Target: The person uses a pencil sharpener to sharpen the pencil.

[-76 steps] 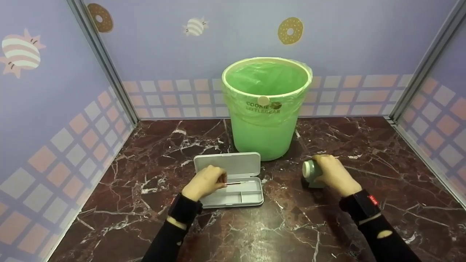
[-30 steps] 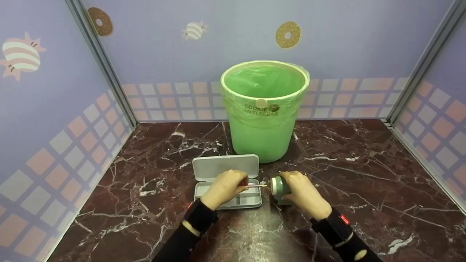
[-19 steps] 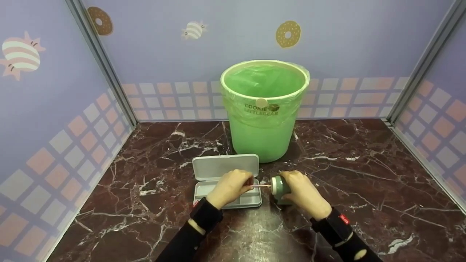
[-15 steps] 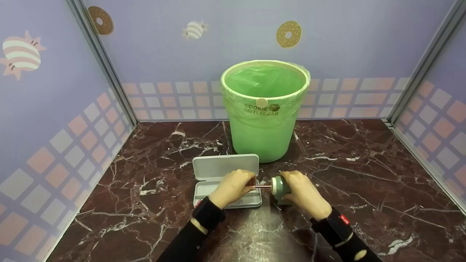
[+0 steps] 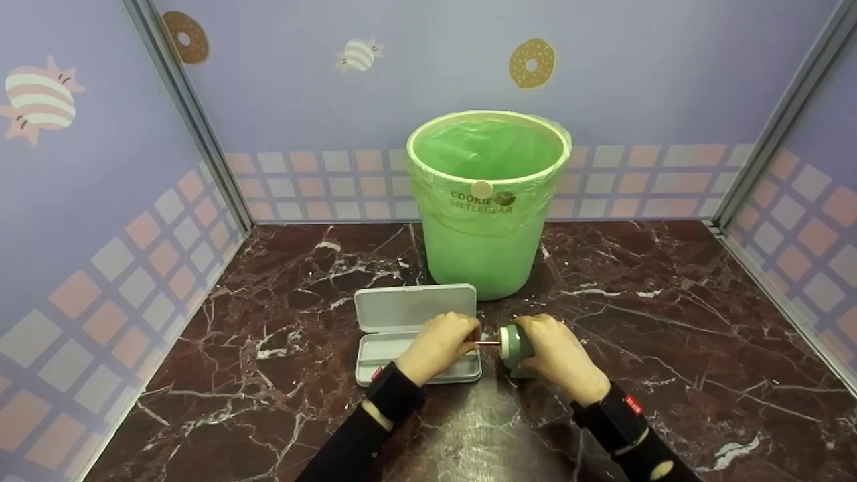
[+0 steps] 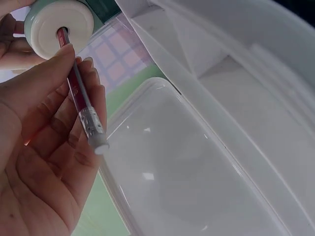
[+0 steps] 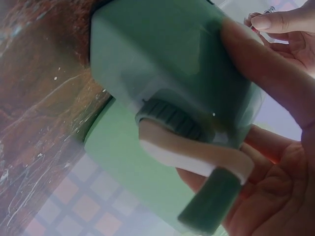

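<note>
My left hand (image 5: 442, 345) pinches a red and silver pencil (image 6: 81, 93) between thumb and fingers, its eraser end toward the left wrist camera. The pencil's other end sits inside the hole of a green pencil sharpener (image 5: 515, 345) with a round cream front. My right hand (image 5: 556, 351) grips the sharpener's body from the right. In the right wrist view the sharpener's cream crank arm (image 7: 189, 150) with a green knob (image 7: 209, 201) shows on its back. Behind and below my left hand lies an open grey-white pencil case (image 5: 415, 308), its lid standing up.
A green bin (image 5: 482, 251) with a clear liner stands behind the pencil case and sharpener. Dark marbled tabletop (image 5: 268, 402) lies around them. Patterned panels (image 5: 315, 181) enclose the back and sides.
My right hand has brought the sharpener left toward the pencil case. My left hand has moved right, and the pencil has gone from above the case into the sharpener's hole.
</note>
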The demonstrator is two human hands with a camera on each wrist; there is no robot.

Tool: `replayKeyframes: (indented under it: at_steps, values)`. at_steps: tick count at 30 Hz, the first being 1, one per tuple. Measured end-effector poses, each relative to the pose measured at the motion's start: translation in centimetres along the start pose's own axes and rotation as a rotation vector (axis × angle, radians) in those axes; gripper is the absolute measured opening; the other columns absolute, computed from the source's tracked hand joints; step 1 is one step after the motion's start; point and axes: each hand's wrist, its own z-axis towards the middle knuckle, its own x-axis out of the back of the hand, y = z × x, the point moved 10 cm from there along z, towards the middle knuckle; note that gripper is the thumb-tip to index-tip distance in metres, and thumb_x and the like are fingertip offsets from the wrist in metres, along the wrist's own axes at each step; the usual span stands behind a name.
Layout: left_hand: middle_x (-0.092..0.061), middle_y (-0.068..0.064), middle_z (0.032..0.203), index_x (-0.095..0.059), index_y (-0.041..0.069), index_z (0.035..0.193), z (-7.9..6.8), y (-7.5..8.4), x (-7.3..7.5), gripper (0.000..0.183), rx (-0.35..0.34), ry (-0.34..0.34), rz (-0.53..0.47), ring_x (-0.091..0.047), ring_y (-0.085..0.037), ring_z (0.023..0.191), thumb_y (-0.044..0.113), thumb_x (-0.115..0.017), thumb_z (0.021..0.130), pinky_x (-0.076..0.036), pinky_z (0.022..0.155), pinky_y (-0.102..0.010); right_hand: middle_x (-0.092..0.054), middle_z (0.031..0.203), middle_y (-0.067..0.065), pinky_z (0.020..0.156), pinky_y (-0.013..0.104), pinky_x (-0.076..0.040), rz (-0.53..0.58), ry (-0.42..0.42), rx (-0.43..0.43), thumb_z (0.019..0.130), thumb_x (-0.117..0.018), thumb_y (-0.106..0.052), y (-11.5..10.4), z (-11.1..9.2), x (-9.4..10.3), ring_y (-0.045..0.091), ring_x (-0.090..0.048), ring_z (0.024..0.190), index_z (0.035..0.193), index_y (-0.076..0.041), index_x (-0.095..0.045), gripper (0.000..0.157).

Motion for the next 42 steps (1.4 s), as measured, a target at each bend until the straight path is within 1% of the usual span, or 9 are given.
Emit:
replayKeyframes:
  at_steps: [5,11,18,22,28,33,36,42]
  values:
    - [-0.073,-0.004,0.081,-0.066,0.009,0.081,0.0,0.5,0.2,0.011,-0.023,0.048,0.046,-0.071,-0.022,0.075,0.015,-0.075,0.083,-0.057,0.068,-0.033,-0.070,0.087,0.011,0.074,0.046,-0.055,-0.047,0.024,0.056,0.050,-0.091,0.000,-0.6,0.0,0.2,0.032,-0.065,0.083,0.092,-0.002,-0.063,0.051]
    - [-0.072,-0.005,0.079,-0.064,0.009,0.079,0.0,0.8,0.1,0.015,-0.033,0.066,0.078,-0.070,-0.023,0.074,0.018,-0.074,0.084,-0.057,0.067,-0.033,-0.067,0.080,0.010,0.067,0.046,-0.054,-0.119,0.034,0.120,0.049,-0.092,-0.005,-1.2,0.1,0.3,0.031,-0.064,0.075,0.086,-0.004,-0.057,0.051]
    - [-0.071,-0.005,0.076,-0.062,0.008,0.077,0.0,1.4,0.1,0.017,-0.065,0.109,0.098,-0.070,-0.022,0.072,0.017,-0.075,0.083,-0.056,0.065,-0.032,-0.066,0.073,0.008,0.062,0.046,-0.052,-0.176,0.011,0.137,0.048,-0.092,-0.006,-1.3,0.5,0.1,0.031,-0.064,0.066,0.082,-0.004,-0.053,0.051]
    - [-0.071,-0.005,0.077,-0.063,0.008,0.077,0.0,1.6,0.0,0.016,-0.068,0.119,0.121,-0.070,-0.023,0.072,0.017,-0.075,0.082,-0.057,0.066,-0.032,-0.063,0.070,0.009,0.058,0.046,-0.052,-0.201,0.016,0.151,0.048,-0.091,-0.005,-1.7,0.5,0.1,0.032,-0.063,0.064,0.080,-0.005,-0.051,0.051]
    - [-0.071,-0.004,0.077,-0.064,0.008,0.078,0.3,2.5,-0.2,0.011,-0.088,0.139,0.163,-0.070,-0.022,0.072,0.013,-0.072,0.084,-0.058,0.066,-0.031,-0.062,0.069,0.010,0.056,0.043,-0.053,-0.259,0.026,0.198,0.043,-0.091,-0.003,-2.5,0.7,0.1,0.031,-0.062,0.061,0.078,-0.004,-0.051,0.053]
    - [-0.070,-0.003,0.075,-0.063,0.009,0.076,0.6,3.0,-0.4,0.010,-0.091,0.176,0.213,-0.069,-0.021,0.070,0.009,-0.071,0.083,-0.057,0.062,-0.031,-0.061,0.068,0.011,0.056,0.043,-0.052,-0.250,0.022,0.199,0.042,-0.091,-0.006,-2.6,0.9,0.2,0.031,-0.062,0.061,0.077,-0.005,-0.053,0.052]
    - [-0.070,-0.004,0.075,-0.063,0.009,0.075,0.8,3.0,-0.5,0.010,-0.084,0.192,0.214,-0.069,-0.021,0.070,0.009,-0.071,0.082,-0.057,0.062,-0.031,-0.060,0.066,0.011,0.055,0.043,-0.052,-0.251,0.036,0.203,0.041,-0.090,-0.008,-2.5,0.9,0.4,0.030,-0.062,0.060,0.075,-0.005,-0.053,0.049]
    - [-0.070,-0.004,0.075,-0.062,0.009,0.074,0.9,2.8,-0.7,0.011,-0.082,0.207,0.176,-0.069,-0.022,0.071,0.007,-0.071,0.081,-0.057,0.063,-0.032,-0.060,0.066,0.010,0.055,0.041,-0.052,-0.266,0.049,0.208,0.041,-0.089,-0.008,-2.5,1.0,0.4,0.029,-0.062,0.060,0.074,-0.006,-0.055,0.048]
